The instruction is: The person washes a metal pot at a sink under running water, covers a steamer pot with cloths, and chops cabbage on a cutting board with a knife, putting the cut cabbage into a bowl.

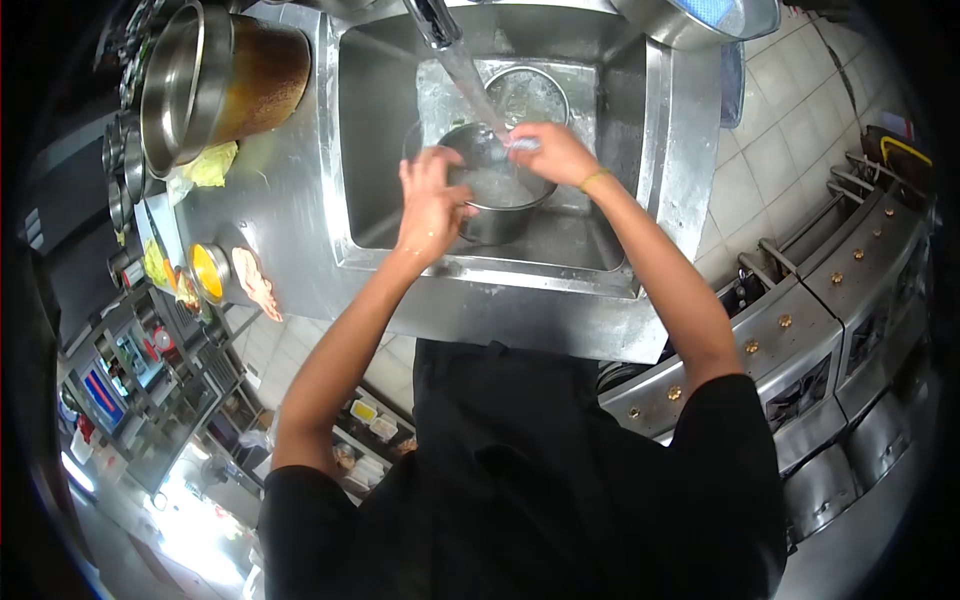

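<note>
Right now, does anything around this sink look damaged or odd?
Yes: the big pot on the counter left of the sink has brown, perhaps scorched staining on its outer side, unlike its grey inside.

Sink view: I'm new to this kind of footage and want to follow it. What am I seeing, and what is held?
There is no robot: a person works with bare hands. The single picture comes from a camera on their head, looking down; the edges look curved. Water runs from a faucet into a metal sink. The left hand is at the side of a metal pot; the right hand is in the stream above it. Whether either grips anything is unclear. On the counter, left of the sink, are a large stained pot and pale green leaves.
</note>
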Available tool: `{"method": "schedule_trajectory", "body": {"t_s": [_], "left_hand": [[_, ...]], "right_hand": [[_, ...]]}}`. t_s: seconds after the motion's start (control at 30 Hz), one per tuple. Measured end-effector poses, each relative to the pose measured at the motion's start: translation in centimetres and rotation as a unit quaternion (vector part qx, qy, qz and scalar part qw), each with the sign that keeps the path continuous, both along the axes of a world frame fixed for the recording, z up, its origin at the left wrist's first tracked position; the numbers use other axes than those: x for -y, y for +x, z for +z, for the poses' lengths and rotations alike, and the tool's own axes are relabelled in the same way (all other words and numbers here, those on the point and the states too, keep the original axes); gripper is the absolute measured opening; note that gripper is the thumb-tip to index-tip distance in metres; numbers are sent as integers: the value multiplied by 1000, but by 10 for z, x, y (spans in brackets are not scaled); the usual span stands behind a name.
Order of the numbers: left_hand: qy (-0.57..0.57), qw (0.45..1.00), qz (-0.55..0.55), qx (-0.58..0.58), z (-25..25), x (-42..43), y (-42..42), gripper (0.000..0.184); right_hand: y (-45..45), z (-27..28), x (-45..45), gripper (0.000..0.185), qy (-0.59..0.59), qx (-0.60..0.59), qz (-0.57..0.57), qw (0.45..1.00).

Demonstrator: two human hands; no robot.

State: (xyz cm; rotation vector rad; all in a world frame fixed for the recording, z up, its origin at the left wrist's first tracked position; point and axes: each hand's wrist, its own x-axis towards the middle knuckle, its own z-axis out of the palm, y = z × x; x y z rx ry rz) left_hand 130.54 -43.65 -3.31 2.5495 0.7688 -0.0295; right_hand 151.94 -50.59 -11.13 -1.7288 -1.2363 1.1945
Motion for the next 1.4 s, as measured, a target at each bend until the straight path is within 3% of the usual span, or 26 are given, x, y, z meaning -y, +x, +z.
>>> {"method": "schedule_trajectory", "body": {"t_s": [0.03, 0.1, 0.17, 0.23, 0.27, 0.3, 0.33, 0.4, 0.43, 0.47, 0.53, 0.57, 0.63, 0.67, 0.73, 0.77, 0.83, 0.87, 0.9, 0.97, 1.03, 1.1, 1.17, 1.23, 1.3, 1.4], "left_hand": [[-3, 1000, 1, -4, 1, 6, -4, 18], [-178, 954, 211, 115, 1, 13, -11, 26], [-132, 973, 171, 82, -6, 19, -19, 34], [-203, 946, 235, 88, -10, 25, -22, 36], [-213, 940, 248, 96, -9, 26, -23, 35], [-219, 940, 242, 95, -9, 26, -23, 35], [-194, 950, 220, 110, -7, 25, -24, 33], [-149, 967, 172, 118, 0, 16, -29, 28], [-149, 967, 169, 116, 7, 9, -28, 28], [-147, 978, 112, 98, 15, 1, -27, 26], [-167, 982, 55, 65, 24, -2, -28, 24], [-166, 982, 53, 68, 24, -3, -24, 24], [-160, 979, 81, 100, 25, -1, -13, 24], [-160, 978, 80, 104, 27, -2, -10, 24], [-155, 978, 89, 104, 31, -3, -8, 25], [-153, 979, 92, 100, 33, -2, -9, 25], [-129, 985, 54, 102, 31, -5, -5, 25], [-108, 988, 36, 106, 31, -13, -7, 27], [-108, 988, 29, 105, 33, -16, -10, 27], [-115, 991, 14, 64, 39, -20, -7, 30], [-91, 993, -11, 75, 35, -21, -4, 34], [-114, 993, -1, -39, 37, -22, 10, 34], [-50, 997, -48, -34, 31, -25, 39, 37], [-42, 974, -48, -217, 32, -23, 72, 43], [-51, 968, -59, -237, 22, -29, 96, 49], [-100, 959, -30, -262, -4, -50, 116, 62]], "right_hand": [[-9, -11, -2, 23, -24, 71, 140, 987], [-35, 4, -2, 27, -116, 102, 290, 944], [-57, 7, -3, 26, -99, 74, 332, 935], [-71, 11, -13, 24, -140, -131, 290, 938], [-86, 12, -15, 24, -144, -134, 285, 938], [-104, 9, -17, 20, -143, -330, 85, 929], [-114, 5, -16, 17, -127, -500, -122, 848], [-113, -6, -9, 16, -64, -307, 87, 946], [-110, -12, -1, 15, 2, -183, 208, 961], [-101, -12, 6, 15, 2, -185, 206, 961], [-87, -12, 19, 11, 51, 238, 333, 911], [-84, -14, 14, 11, 50, 242, 331, 911], [-78, -18, -4, 13, 53, 308, 131, 941], [-78, -19, -13, 13, 54, 312, 131, 939], [-88, -19, -31, 15, 60, 132, -100, 984], [-102, -18, -37, 15, 62, 128, -99, 985], [-125, -17, -44, 8, -64, -155, -132, 977], [-133, -11, -34, 9, 109, -230, -153, 955], [-129, -10, -25, 9, 111, -230, -159, 954], [-91, 4, -4, 10, 96, -54, 213, 971], [-52, 35, 6, 7, 7, 148, 360, 921], [-8, 67, 12, 5, -34, 207, 344, 915], [44, 113, 14, 12, -46, 276, 339, 898], [102, 163, 22, 25, 112, 208, 214, 948], [134, 226, 11, 36, 130, 368, 127, 912], [184, 236, -16, 29, 221, 441, -56, 868]]}}
